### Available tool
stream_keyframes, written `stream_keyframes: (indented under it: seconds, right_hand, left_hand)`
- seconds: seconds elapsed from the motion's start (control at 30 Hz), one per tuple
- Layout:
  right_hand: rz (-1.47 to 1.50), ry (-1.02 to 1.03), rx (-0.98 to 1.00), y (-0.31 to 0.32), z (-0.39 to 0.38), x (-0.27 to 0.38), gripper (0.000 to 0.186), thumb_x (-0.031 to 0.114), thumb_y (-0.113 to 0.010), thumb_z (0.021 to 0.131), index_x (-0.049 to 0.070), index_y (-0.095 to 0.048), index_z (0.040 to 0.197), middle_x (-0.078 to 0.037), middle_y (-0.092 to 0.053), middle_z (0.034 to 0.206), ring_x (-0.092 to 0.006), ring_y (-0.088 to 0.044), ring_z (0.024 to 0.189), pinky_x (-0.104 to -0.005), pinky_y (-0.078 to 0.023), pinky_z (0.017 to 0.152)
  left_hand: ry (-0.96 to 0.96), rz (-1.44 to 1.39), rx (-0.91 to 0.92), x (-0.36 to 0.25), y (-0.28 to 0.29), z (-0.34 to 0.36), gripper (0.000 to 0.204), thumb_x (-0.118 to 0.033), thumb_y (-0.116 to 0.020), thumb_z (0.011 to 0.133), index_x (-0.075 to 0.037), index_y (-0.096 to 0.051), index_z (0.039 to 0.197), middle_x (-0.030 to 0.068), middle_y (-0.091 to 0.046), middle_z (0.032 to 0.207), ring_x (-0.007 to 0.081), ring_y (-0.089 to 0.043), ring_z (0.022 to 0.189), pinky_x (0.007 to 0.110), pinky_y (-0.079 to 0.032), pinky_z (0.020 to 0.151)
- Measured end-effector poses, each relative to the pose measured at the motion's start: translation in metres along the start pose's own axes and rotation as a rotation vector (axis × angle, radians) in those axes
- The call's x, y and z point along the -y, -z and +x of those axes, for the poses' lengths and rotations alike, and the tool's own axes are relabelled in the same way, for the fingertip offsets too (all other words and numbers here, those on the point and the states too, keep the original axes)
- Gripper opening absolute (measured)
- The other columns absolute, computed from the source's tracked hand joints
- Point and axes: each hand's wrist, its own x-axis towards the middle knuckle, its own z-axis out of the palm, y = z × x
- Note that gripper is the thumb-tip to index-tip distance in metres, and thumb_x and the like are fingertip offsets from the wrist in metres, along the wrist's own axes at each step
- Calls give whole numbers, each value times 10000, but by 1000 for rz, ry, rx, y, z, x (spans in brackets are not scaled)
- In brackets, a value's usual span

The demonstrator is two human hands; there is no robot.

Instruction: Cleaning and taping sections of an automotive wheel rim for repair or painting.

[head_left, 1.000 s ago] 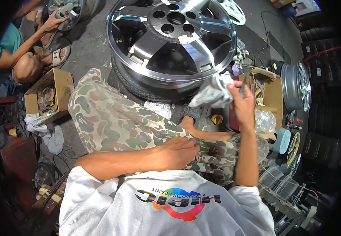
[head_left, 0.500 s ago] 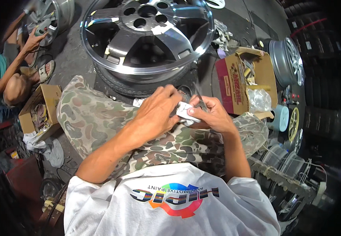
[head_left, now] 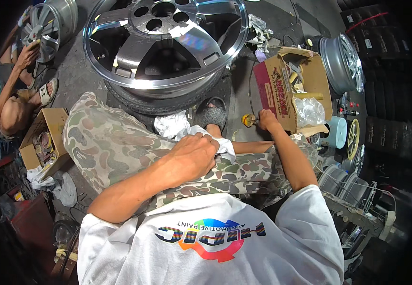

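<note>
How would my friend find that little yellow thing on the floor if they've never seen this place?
Start at the big shiny alloy wheel, then look right and lower to the open cardboard box with the dark red side. Just below and left of that side, by the right hand, is the small yellow object. Its bright yellow sets it apart from the dark slipper to its left.

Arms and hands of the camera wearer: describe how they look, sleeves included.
The left arm and right arm come out of loose, short white sleeves and are bare below, with no wristwear visible. The left hand and right hand are ungloved.
</note>
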Motion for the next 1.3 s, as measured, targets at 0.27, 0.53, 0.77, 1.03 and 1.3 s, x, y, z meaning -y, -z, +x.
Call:
stream_keyframes:
  seconds: [0.27, 0.53, 0.77, 1.03, 1.3]
  right_hand:
    - [190, -104, -161, -2, -13, 28, 195, 35, -607, 916, 6, -662, 1102, -255, -650, 1188, -439, -689, 1076, -470, -584, 931]
    - [224, -56, -187, 13, -23, 22, 204, 75, -622, 894, 33, -687, 1083, -250, -682, 1114, -436, -693, 1056, -472, -579, 930]
    - [365, 61, -234, 70, -69, -4, 272, 95, -747, 779, 34, -665, 1031, -246, -686, 1053, -460, -673, 1000, -523, -559, 888]
    - [740, 203, -450, 183, -147, 56, 198, 3, -769, 771, -10, -668, 941, -143, -659, 893, -304, -660, 795, -371, -525, 734]
    - [736, 536, -607, 306, -170, 152, 249, 12, -780, 821, 7, -727, 1063, -109, -651, 915, -234, -657, 810, -324, -526, 729]
  left_hand:
    - [-11, 38, -49, -2, -6, 7, 210, -125, -665, 892, 59, -658, 994, 236, -697, 1019, 400, -676, 1013, 483, -549, 877]
    - [-17, 33, -45, 1, -8, 10, 213, -123, -666, 884, 61, -668, 989, 242, -700, 1028, 397, -682, 1006, 477, -557, 867]
    - [-26, 30, -3, 1, -7, 9, 222, -119, -680, 871, 65, -675, 995, 247, -701, 1040, 394, -683, 1005, 477, -557, 862]
    - [109, -17, -22, 5, -5, 1, 256, -129, -715, 847, 59, -692, 1018, 242, -708, 1025, 378, -690, 992, 455, -568, 857]
    - [179, 63, -87, 31, 6, -19, 189, -104, -667, 828, 43, -690, 945, 235, -709, 922, 390, -698, 904, 473, -559, 782]
